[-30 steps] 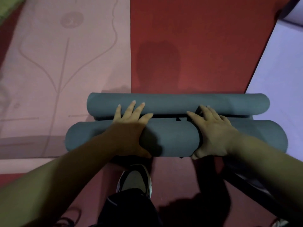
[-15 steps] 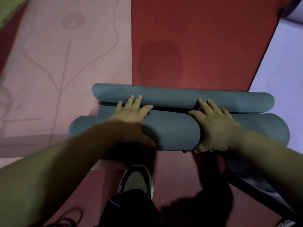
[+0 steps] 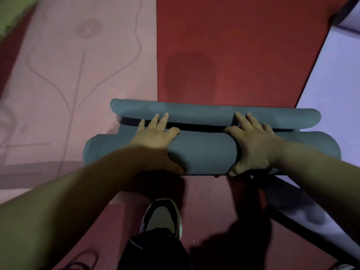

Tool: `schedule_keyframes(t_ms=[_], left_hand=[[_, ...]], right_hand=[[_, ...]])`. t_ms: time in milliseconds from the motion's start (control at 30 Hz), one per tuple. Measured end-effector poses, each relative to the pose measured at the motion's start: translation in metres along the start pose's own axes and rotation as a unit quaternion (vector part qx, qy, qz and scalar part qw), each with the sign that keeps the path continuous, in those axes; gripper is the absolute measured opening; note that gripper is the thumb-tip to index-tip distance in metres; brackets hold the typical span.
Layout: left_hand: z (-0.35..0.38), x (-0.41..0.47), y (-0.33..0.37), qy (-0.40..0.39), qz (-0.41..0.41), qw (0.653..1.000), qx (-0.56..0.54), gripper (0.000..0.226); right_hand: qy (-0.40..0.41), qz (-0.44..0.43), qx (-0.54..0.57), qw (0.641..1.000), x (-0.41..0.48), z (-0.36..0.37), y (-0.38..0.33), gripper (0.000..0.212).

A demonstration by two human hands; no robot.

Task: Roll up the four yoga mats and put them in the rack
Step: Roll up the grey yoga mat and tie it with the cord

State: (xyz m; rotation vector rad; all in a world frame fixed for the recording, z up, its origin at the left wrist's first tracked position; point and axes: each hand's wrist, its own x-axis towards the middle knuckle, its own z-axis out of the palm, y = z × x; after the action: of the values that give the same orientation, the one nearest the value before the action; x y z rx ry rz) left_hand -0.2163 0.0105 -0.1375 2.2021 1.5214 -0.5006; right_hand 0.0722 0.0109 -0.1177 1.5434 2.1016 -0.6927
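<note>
since a second ago the mat [image 3: 204, 152] has rolled forward, away from the shoe [image 3: 161, 215]; over the last half second it has barely moved.

step in hand, as i read it: finishing the roll.
- left hand [image 3: 155, 137]: palm on top of the thick near roll [image 3: 116, 152], fingers straight, tips reaching the far curl [image 3: 194, 112]. grip open, pressing rather than clasping.
- right hand [image 3: 253, 145]: laid the same way, grip open.
- a flat strip shows between roll and curl, widest at the left, so the two are not quite parallel.
- to do it well: equal pressure from both palms, bring the left side level, keep the layers tight, and take in the far curl without letting the ends telescope.

surface and room, left to right:
- green patch [image 3: 11, 12] in the top corner.
- pink mat [image 3: 78, 75], flat, with a line drawing; the roll's left end lies over it.
- red floor [image 3: 243, 45] in the middle, with a head shadow.
- lilac mat [image 3: 331, 84], flat, under the roll's right end.
- dim light. no rack in view. the pink and lilac mats are still to roll.
</note>
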Motion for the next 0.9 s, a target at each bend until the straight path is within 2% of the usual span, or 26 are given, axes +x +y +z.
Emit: schedule_keyframes(t_ms=[67, 167, 400, 600, 700, 900], left_hand=[[-0.004, 0.005, -0.003, -0.012, 0.003, 1.000, -0.016, 0.122], [-0.008, 0.007, -0.005, -0.016, 0.002, 1.000, -0.018, 0.122], [0.011, -0.002, 0.007, 0.044, -0.015, 0.998, 0.038, 0.134], [-0.010, 0.011, -0.002, -0.002, 0.010, 1.000, -0.014, 0.126], [-0.018, 0.017, -0.004, -0.022, 0.006, 1.000, -0.019, 0.126], [-0.002, 0.005, 0.011, 0.024, -0.028, 0.997, 0.061, 0.140]], right_hand=[[0.025, -0.004, -0.010, 1.000, -0.003, 0.004, 0.000, 0.137], [0.017, -0.002, 0.000, 1.000, 0.001, 0.001, 0.001, 0.136], [-0.010, 0.011, 0.010, 1.000, 0.010, -0.011, 0.002, 0.125], [0.032, 0.010, -0.010, 0.999, 0.004, -0.005, 0.002, 0.139], [0.032, 0.016, -0.015, 0.999, 0.008, -0.007, 0.002, 0.138], [-0.012, 0.025, 0.009, 1.000, 0.019, -0.021, 0.005, 0.127]])
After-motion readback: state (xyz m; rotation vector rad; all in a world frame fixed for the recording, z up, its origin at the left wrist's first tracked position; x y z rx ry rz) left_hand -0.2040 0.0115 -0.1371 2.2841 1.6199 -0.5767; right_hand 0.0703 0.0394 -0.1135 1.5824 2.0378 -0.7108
